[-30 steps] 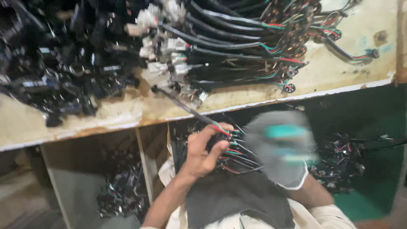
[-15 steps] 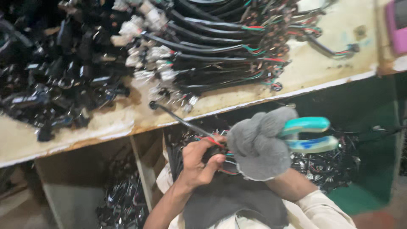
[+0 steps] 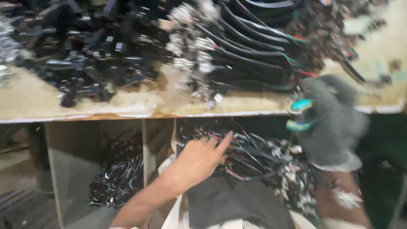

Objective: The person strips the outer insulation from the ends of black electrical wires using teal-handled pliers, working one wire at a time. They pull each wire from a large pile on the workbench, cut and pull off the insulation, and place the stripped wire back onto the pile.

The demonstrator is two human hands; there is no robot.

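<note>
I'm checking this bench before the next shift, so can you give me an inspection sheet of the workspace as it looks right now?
Surface: worn pale workbench top, edge chipped, largely covered.
Job's things: tangle of coloured wires below the bench edge; teal-handled tool, blurred.
Clutter: black connector parts heaped on the bench; a second wire bundle in the lower compartment.
Hands: left hand bare, fingers reaching onto the coloured wires; right hand in a grey glove, gripping the tool.
Cables: black sheathed harnesses with white plugs, laid across the bench.
Surroundings: green panel at right; dark cloth on the lap.
</note>
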